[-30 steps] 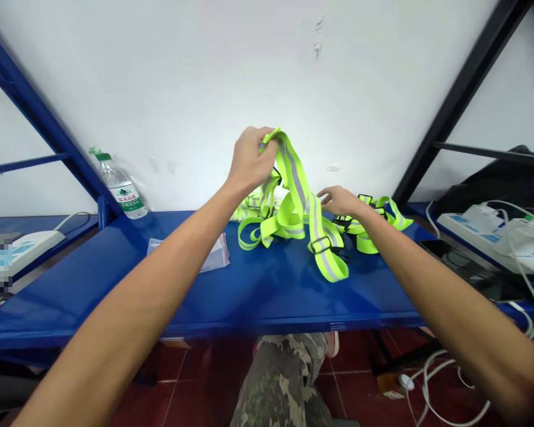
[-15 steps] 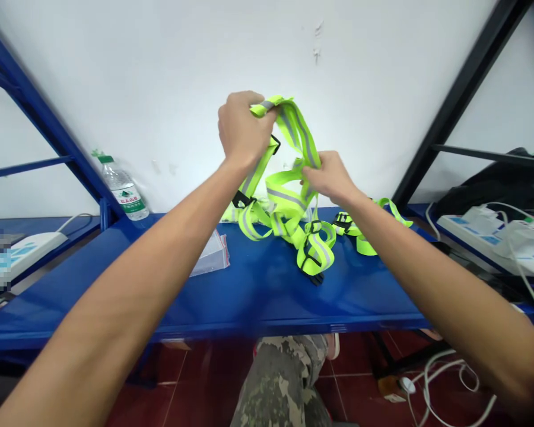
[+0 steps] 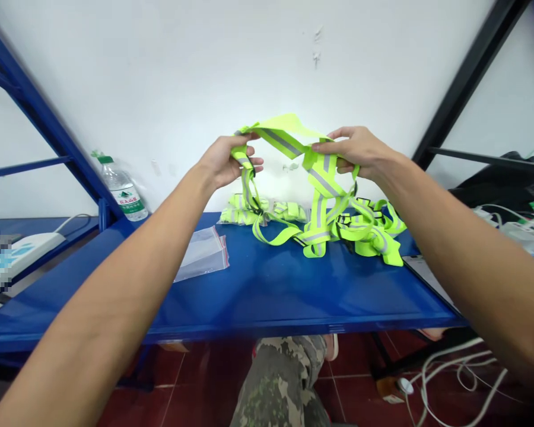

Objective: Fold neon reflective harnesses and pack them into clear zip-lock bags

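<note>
A neon-yellow reflective harness (image 3: 323, 182) with grey stripes and black buckles hangs between my two hands above the blue table. My left hand (image 3: 229, 159) is closed on one strap at its upper left end. On the right, my right hand (image 3: 353, 151) pinches the harness where its straps cross. One strap spans between the hands, and the lower loops rest on the table. More yellow straps with black buckles (image 3: 378, 234) lie in a heap at the right, partly merging with the held ones.
Packed yellow bundles in clear bags (image 3: 240, 210) lie by the wall. A clear zip bag (image 3: 204, 252) rests on the blue table (image 3: 249, 296). A water bottle (image 3: 125, 190) stands at the left post. At the right edge is a flat tablet-like object (image 3: 427, 279); white cables (image 3: 431, 379) hang below.
My hands have moved apart, left hand lower and leftward, right hand up and rightward. The harness is now spread between them, uncovering the bagged bundles behind.
</note>
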{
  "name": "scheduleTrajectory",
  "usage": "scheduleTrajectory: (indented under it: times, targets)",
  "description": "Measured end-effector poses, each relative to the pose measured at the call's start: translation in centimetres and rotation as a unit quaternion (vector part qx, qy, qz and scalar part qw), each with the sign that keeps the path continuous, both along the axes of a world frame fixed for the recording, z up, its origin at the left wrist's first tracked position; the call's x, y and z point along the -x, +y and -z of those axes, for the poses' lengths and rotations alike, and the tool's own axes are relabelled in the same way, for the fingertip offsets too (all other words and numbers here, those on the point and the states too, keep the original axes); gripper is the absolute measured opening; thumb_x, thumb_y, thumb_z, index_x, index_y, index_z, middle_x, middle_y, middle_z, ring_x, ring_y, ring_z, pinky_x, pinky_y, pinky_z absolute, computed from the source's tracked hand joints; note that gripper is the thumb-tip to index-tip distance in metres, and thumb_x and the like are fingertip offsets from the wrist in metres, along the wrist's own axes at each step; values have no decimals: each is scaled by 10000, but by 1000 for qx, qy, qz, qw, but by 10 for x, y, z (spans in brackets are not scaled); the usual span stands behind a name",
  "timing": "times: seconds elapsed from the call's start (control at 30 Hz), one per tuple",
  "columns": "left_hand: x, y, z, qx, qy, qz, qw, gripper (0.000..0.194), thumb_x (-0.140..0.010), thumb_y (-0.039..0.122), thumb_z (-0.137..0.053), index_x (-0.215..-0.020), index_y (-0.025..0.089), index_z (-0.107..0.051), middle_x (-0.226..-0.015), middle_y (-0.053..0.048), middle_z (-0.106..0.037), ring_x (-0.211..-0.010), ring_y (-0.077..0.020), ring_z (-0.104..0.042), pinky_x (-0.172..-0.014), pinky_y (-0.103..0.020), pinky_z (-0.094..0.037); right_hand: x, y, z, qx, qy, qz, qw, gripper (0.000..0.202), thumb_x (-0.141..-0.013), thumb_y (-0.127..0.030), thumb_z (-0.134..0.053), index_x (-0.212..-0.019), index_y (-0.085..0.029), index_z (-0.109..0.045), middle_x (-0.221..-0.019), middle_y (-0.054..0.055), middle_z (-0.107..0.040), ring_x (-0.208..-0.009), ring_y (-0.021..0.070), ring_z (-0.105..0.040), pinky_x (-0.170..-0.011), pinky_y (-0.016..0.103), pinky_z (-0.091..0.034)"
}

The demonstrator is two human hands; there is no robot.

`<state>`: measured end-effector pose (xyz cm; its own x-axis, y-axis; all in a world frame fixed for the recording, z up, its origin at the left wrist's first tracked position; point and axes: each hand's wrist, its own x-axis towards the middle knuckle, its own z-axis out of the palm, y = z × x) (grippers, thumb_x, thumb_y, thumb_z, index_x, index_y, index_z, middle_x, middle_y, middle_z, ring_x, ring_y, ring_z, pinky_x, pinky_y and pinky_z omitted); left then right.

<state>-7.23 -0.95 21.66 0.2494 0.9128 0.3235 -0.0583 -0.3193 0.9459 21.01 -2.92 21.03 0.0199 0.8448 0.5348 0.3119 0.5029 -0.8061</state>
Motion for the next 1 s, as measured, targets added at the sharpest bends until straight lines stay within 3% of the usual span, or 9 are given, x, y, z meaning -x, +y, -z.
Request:
scheduleTrajectory:
  times: [0.1,0.17,0.37,0.5,0.57,0.63,0.8,0.93,1.0]
  targets:
    - [12,0,7,10,-21,0,1000,250,-719,246,-693,-934,158,-601,-585,27,-516,-590,-142,-596,-778,-375,-574,-14,-14,-8,160,-66,-97,980,437,-580,-280,-916,-896,-195,-625,-614,-42,-475,-436,47,-321,-361,209,-254]
    - [20,1,10,-2,-17,-8,1000,253,-700,203,-715,-929,149,-621,-550,49,-482,-522,-103,-533,-729,-330,-564,-19,-21,-12,190,-92,-81,974,447,-577,-188,-904,-940,-190,-643,-617,-42,-469,-447,49,-305,-372,220,-235]
    - [38,-5,9,2,137,45,989,418,-644,94,-750,-1057,141,-711,-717,-25,-650,-725,-178,-668,-776,-361,-543,-17,-14,-19,72,-14,121,990,149,-792,-151,-708,-903,-148,-609,-520,-68,-369,-452,58,-289,-422,237,-210]
    - [37,-16,4,39,226,175,957,566,-597,95,-793,-1146,195,-698,-774,-12,-680,-950,-237,-695,-887,-382,-514,-9,-9,-25,26,53,118,991,92,-866,-210,-589,-815,-204,-513,-481,-79,-349,-414,71,-320,-411,226,-274]
    - [34,-21,1,50,270,228,934,658,-579,116,-811,-1211,224,-665,-725,11,-660,-1023,-264,-684,-904,-393,-500,-4,-13,-29,16,68,96,993,23,-883,-214,-529,-869,-215,-511,-528,-47,-457,-412,92,-407,-421,235,-355]
    - [31,-25,-1,41,330,223,917,698,-554,149,-829,-1224,231,-651,-712,11,-661,-1037,-284,-677,-886,-395,-498,0,-17,-33,18,82,64,994,70,-886,-220,-497,-953,-225,-518,-649,-2,-580,-462,122,-519,-476,277,-464]
    - [21,-27,-4,-19,510,50,858,587,-486,302,-878,-1034,190,-703,-735,-40,-675,-945,-315,-678,-819,-387,-515,4,-26,-36,29,114,-17,993,166,-866,-249,-559,-1028,-240,-528,-969,48,-660,-761,178,-666,-710,400,-592]
    - [7,-22,0,-138,512,-239,814,513,-549,383,-842,-975,152,-676,-841,-115,-655,-1113,-407,-586,-938,-476,-469,6,-32,-34,36,94,-69,993,333,-753,-175,-693,-1037,-240,-533,-1116,46,-619,-947,208,-635,-778,432,-594]
    - [1,-20,4,-172,489,-334,787,499,-605,395,-796,-1009,134,-661,-975,-157,-640,-1219,-447,-501,-1005,-527,-415,8,-36,-33,29,103,-101,989,464,-681,-120,-735,-1071,-257,-524,-1126,30,-600,-986,205,-615,-771,403,-591]
